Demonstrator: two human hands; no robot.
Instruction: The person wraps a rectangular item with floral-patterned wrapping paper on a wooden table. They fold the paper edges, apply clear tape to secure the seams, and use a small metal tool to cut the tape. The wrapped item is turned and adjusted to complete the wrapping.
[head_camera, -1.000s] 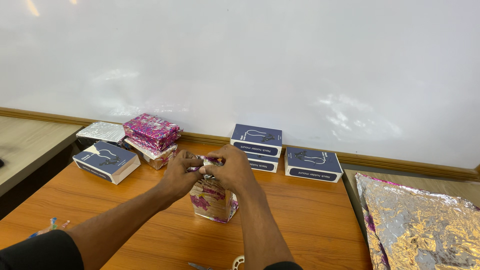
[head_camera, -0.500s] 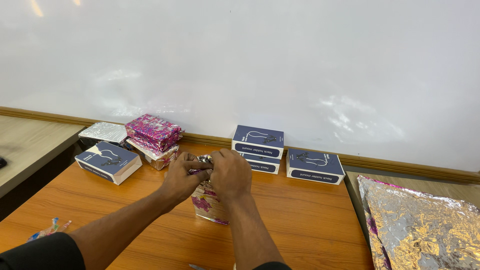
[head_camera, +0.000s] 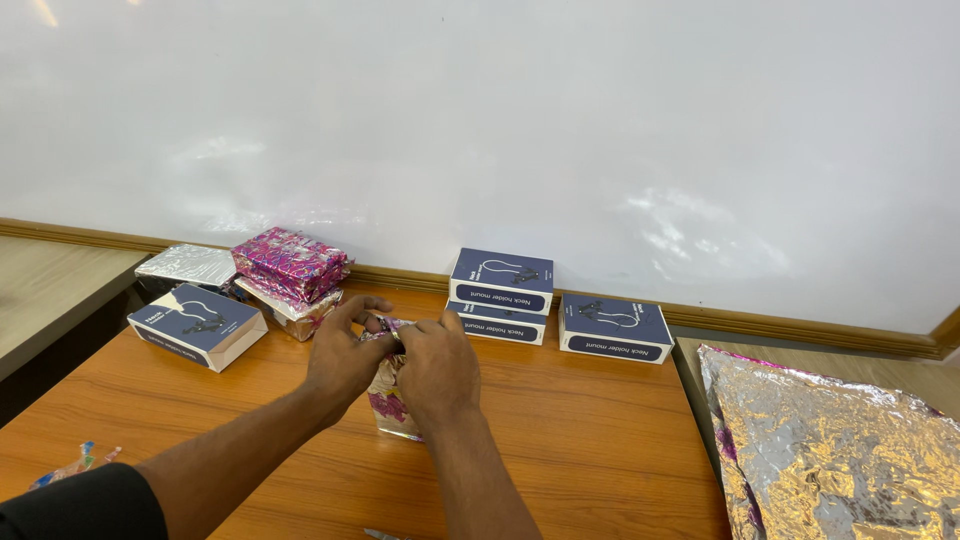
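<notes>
While both hands' grips, left hand (head_camera: 345, 355) and right hand (head_camera: 437, 368), clamped on upright wrapped box (head_camera: 392, 405), long axis vertical.

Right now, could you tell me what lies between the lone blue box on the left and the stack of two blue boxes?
In the head view, wrapped pink-foil parcels and both hands, left hand and right hand, folding foil on an upright box.
</notes>
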